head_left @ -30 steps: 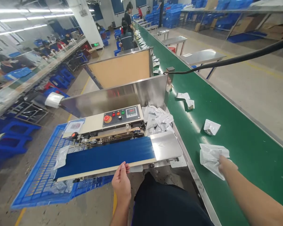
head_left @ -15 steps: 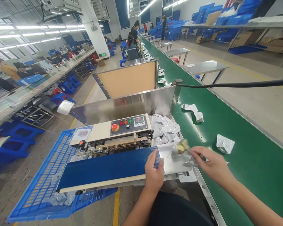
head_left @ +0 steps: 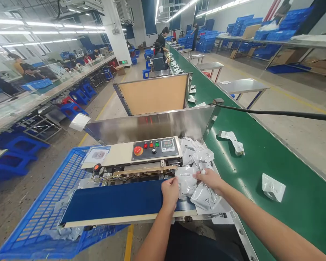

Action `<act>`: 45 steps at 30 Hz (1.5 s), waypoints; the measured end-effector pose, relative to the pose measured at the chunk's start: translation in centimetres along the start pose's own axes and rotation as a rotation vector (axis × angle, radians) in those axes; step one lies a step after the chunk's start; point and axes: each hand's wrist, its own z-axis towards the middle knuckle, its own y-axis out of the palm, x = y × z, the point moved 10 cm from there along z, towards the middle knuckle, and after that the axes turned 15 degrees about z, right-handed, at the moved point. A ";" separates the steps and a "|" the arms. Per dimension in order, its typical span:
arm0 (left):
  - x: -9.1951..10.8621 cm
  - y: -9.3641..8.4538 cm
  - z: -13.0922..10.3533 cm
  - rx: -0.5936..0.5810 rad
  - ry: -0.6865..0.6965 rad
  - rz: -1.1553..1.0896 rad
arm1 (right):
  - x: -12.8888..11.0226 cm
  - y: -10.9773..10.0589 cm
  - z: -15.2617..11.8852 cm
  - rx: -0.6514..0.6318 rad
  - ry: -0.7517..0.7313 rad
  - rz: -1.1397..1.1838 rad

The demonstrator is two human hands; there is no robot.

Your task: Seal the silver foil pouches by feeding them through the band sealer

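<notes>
A silver-white pouch (head_left: 186,183) is stretched between my two hands at the feed end of the blue belt (head_left: 114,203) of a band sealing machine (head_left: 116,154). My left hand (head_left: 170,192) pinches its left edge with curled fingers. On its right edge, my right hand (head_left: 210,178) is closed, thumb and fingers pressed together. More silver pouches (head_left: 203,197) lie just below and beside the right hand on the metal plate (head_left: 223,206). Behind them is a heap of similar pouches (head_left: 191,148) against the machine's end.
A green conveyor (head_left: 250,163) runs along the right, with a few loose pouches (head_left: 273,186) on it. A blue basket (head_left: 29,217) stands under the machine's left end. Behind the machine rises a metal panel (head_left: 152,123). A black cable (head_left: 274,112) crosses above the conveyor. People sit and stand farther off.
My right hand has moved left from the conveyor edge. Several silver pouches now cover the plate, which was mostly bare. My left hand has changed from spread fingers to a pinch on a pouch.
</notes>
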 end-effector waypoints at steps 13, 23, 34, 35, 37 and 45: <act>2.6 -9.4 -7.2 0.350 0.393 0.244 | -3.1 2.6 -4.0 -0.030 -0.152 -0.113; 4.5 -0.3 -5.6 -0.145 0.247 -0.099 | -4.9 -0.9 -5.4 0.036 -0.158 0.142; 3.7 0.6 -4.1 0.011 0.236 0.182 | 0.0 -1.3 -5.1 0.034 -0.086 0.105; 2.7 0.6 -3.6 0.025 0.163 0.171 | 0.6 -1.6 -4.5 0.044 -0.050 0.136; 1.1 0.8 -2.7 0.029 0.070 0.141 | 1.5 -1.3 -3.3 0.045 0.016 0.169; -0.8 -4.7 -0.4 0.118 -0.015 0.055 | -0.6 4.5 -0.7 -0.051 0.015 0.110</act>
